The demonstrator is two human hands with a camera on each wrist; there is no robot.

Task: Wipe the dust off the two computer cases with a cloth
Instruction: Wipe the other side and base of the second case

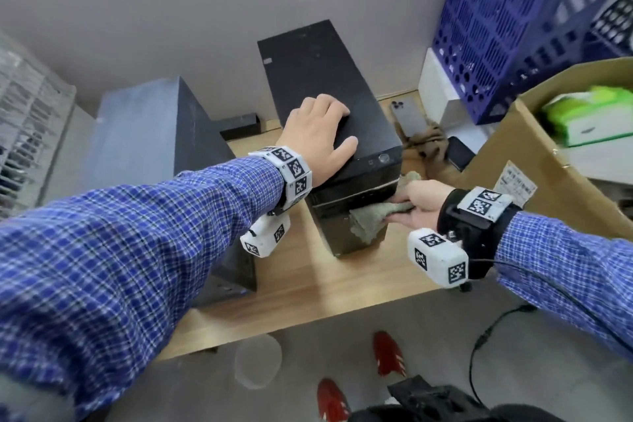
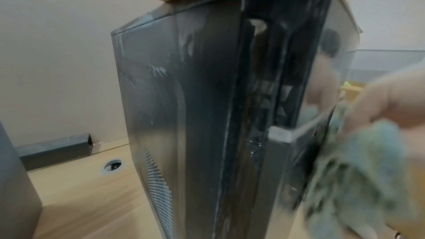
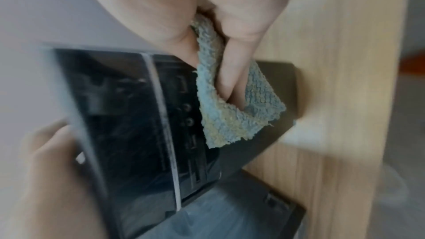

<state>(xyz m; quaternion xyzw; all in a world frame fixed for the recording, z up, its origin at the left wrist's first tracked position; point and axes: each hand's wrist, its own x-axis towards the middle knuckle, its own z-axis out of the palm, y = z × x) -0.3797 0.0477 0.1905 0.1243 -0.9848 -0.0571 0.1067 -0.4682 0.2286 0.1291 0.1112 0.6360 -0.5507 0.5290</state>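
Note:
Two black computer cases stand on the wooden desk [image 1: 308,288]. The right case [image 1: 318,79] is upright in the middle, and my left hand [image 1: 320,134] lies flat on its top near the front edge. My right hand [image 1: 416,202] grips a grey-green cloth [image 1: 370,216] and holds it against that case's glossy front panel [image 3: 128,115], beside the ports. In the left wrist view the case's dusty side wall [image 2: 165,115] fills the frame, with the blurred cloth [image 2: 358,179] at the right. The other case [image 1: 150,134] stands to the left, its top pale with dust.
A cardboard box [image 1: 534,161] holding a green packet sits at the right, blue plastic baskets [image 1: 513,27] behind it. A phone [image 1: 407,116], a brown rag [image 1: 428,144] and another dark phone [image 1: 459,152] lie behind the case. Red shoes [image 1: 387,353] and a cable [image 1: 479,343] are on the floor.

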